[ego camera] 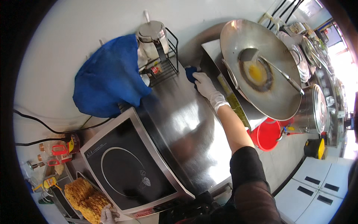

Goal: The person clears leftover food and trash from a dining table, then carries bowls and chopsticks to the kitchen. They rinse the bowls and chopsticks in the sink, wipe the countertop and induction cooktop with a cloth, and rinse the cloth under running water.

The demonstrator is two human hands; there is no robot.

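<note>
My right hand (205, 85), in a thin whitish glove, presses a dark blue cloth (191, 74) onto the far part of a shiny stainless-steel counter (181, 120). It is between a wire rack and the stand under a wok. At the bottom left is my left hand (109, 215), also gloved and partly cut off by the picture's rim. Its fingers are at the front corner of an induction cooktop (130, 165), beside a shaggy golden-brown item (86, 197) whose kind is unclear. Whether those fingers grip anything is hidden.
A large wok (268, 103) holds a spatula (279, 73) and some yellow liquid (255, 72). A blue cloth (109, 75) drapes over part of the black wire rack (165, 75), near a lidded jar (153, 36). Red buckets (265, 137) stand on the floor, right.
</note>
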